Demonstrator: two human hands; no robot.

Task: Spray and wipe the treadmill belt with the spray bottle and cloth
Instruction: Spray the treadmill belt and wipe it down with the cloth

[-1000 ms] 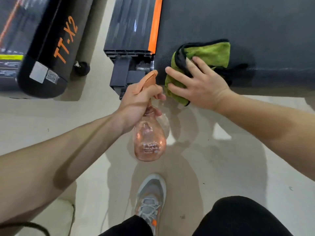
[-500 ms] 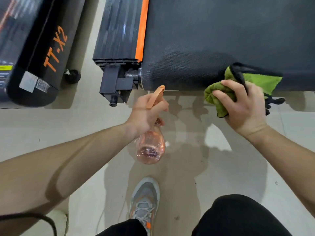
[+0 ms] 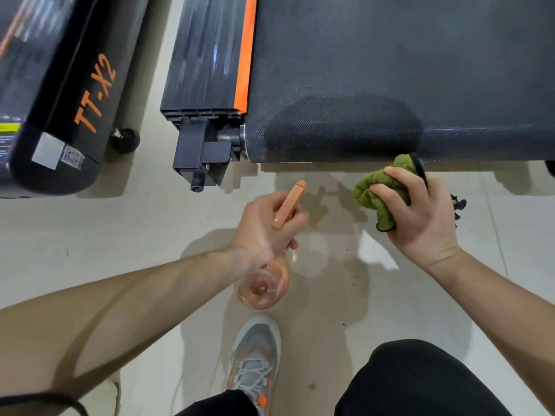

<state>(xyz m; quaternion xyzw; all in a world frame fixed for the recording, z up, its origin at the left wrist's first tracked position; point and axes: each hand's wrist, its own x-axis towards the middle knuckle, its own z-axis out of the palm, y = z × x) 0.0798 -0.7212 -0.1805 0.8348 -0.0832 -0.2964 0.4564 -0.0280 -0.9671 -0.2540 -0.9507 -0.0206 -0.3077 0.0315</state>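
The black textured treadmill belt fills the upper right, its rear end curving down just above the floor. My left hand grips a clear orange spray bottle by the neck; its orange nozzle points up toward the belt end. My right hand holds a bunched green cloth with black trim, just below and off the belt's rear edge, over the floor.
An orange strip and black side rail run along the belt's left side, ending in a bracket. A second black machine marked TT-X2 lies at far left. My grey shoe stands on the pale floor below the bottle.
My right hand has swept the cloth rightward along the belt's end and pulled it off onto open floor. My left hand has drawn the spray bottle back a little from the belt.
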